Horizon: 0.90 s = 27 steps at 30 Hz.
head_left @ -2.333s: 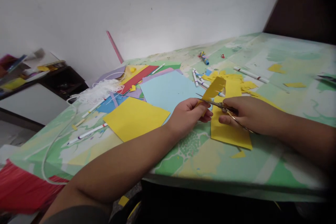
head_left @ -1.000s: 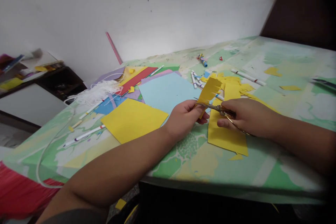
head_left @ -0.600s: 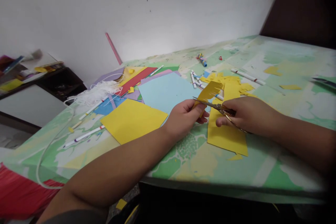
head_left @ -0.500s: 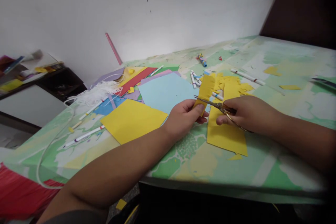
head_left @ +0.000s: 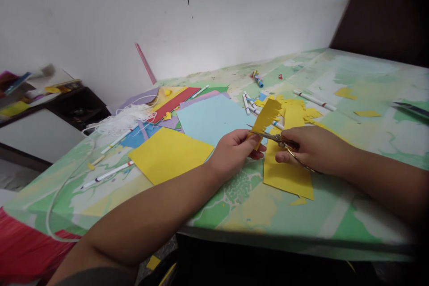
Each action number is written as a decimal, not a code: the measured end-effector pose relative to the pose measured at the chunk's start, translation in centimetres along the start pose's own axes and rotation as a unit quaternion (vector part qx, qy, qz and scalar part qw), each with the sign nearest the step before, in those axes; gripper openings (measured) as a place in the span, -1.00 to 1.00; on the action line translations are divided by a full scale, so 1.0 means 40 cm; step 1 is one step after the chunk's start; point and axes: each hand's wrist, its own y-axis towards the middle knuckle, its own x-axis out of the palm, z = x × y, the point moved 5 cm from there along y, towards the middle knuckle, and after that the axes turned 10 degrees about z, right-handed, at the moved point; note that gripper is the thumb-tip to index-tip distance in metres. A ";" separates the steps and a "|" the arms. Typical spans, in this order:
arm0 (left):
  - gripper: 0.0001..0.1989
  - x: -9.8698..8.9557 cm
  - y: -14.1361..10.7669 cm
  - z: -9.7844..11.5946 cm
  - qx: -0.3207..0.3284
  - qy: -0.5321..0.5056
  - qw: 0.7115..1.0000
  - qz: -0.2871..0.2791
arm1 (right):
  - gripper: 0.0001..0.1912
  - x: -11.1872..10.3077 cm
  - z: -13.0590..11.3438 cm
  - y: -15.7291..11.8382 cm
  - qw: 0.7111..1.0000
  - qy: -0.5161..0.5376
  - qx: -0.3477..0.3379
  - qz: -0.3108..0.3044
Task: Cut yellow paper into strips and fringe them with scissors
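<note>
The slender silver-and-gold metal scissors (head_left: 279, 137) look glossy, the narrow fringed yellow paper strip (head_left: 266, 115) looks matt, and the broad green-patterned surface (head_left: 251, 216) looks smooth.

Pink rod (head_left: 145, 63) agst wall (head_left: 100, 18), wht string (head_left: 125, 118) nr.

Scissors (head_left: 279, 138) across a fringed yellow strip (head_left: 267, 114)

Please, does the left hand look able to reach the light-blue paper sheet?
Probably yes: the left hand is beside the light-blue paper sheet with nothing seen between, though it holds a fringed yellow paper strip.
</note>
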 end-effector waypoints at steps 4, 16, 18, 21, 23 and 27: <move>-0.87 -0.001 0.001 -0.001 -0.001 0.004 1.000 0.004 | -0.58 0.006 0.007 0.001 0.999 -0.007 0.031 -0.007; -0.85 -0.011 0.002 0.003 0.006 -0.004 1.000 0.025 | -0.54 0.004 0.010 0.003 1.000 0.011 -0.014 0.005; -0.85 -0.009 0.003 0.001 0.004 -0.006 1.000 0.020 | -0.55 0.003 0.006 0.001 1.000 0.013 -0.016 0.005; -0.84 -0.003 0.002 -0.002 0.000 0.000 1.000 0.004 | -0.56 0.002 0.001 -0.002 1.000 0.018 -0.013 0.004; -0.83 0.001 0.000 -0.002 -0.001 0.004 1.000 -0.002 | -0.56 0.001 -0.001 -0.003 1.000 0.024 -0.016 0.003; -0.82 0.002 -0.004 0.001 0.002 0.010 1.000 -0.002 | -0.56 0.000 -0.002 -0.003 1.000 0.023 -0.015 0.009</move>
